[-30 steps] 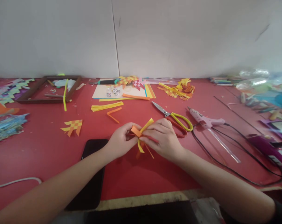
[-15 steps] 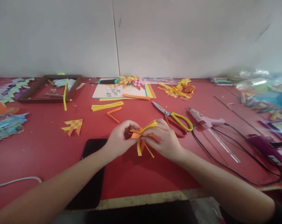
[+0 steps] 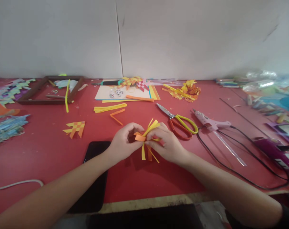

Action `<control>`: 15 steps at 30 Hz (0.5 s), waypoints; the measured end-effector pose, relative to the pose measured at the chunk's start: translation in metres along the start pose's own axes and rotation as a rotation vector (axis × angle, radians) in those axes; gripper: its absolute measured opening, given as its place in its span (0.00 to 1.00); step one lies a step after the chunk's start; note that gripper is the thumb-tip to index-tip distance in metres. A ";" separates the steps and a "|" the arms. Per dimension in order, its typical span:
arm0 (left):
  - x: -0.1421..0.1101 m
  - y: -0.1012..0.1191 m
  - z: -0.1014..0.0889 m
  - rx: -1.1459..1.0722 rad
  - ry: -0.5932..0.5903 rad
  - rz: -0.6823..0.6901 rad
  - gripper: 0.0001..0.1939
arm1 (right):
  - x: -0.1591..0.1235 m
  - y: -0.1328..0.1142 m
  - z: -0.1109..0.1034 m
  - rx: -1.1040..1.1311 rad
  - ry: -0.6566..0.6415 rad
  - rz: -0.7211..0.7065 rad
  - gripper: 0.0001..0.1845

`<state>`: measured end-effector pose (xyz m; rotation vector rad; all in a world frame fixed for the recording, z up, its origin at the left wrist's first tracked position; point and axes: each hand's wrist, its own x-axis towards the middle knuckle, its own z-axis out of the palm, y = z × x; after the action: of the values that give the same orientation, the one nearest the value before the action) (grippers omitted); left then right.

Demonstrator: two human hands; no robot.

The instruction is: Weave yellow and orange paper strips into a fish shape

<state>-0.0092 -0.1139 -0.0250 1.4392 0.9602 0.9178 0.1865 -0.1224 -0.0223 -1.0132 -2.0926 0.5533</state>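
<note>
My left hand (image 3: 124,140) and my right hand (image 3: 167,143) meet over the red table, both closed on a weave of yellow and orange paper strips (image 3: 140,137). Yellow ends fan out above the fingers, and more yellow and orange ends hang below them. Fingertips hide the middle of the weave. A folded orange strip (image 3: 116,117) lies just beyond my left hand. To the left rests a finished woven paper fish (image 3: 75,128) in yellow and orange. Scissors (image 3: 179,122) with red and yellow handles lie beyond my right hand.
A black phone (image 3: 93,181) lies under my left forearm. On the right are a pink glue gun (image 3: 211,123) and its cord. Farther back are yellow strips (image 3: 109,108), paper sheets (image 3: 101,94), scraps (image 3: 191,90) and a brown frame (image 3: 43,102).
The strips have turned between my fingers: the yellow ends on top tilted right, then spread more upright. The orange end now points left. Both hands have stayed nearly in place.
</note>
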 end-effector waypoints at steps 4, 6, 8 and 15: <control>0.000 0.000 0.000 0.006 -0.002 0.024 0.13 | 0.000 0.001 0.000 0.012 0.042 0.025 0.04; 0.001 -0.001 0.000 -0.004 -0.008 0.041 0.13 | 0.000 0.002 0.000 0.018 0.036 0.012 0.04; 0.001 -0.001 0.000 -0.006 -0.012 0.054 0.14 | 0.000 0.002 -0.001 0.021 0.028 -0.005 0.04; 0.000 -0.001 0.000 0.024 -0.020 0.043 0.12 | 0.001 -0.001 -0.002 0.035 -0.022 -0.033 0.05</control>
<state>-0.0091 -0.1138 -0.0256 1.4920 0.9318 0.9248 0.1873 -0.1223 -0.0199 -0.9549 -2.1078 0.5849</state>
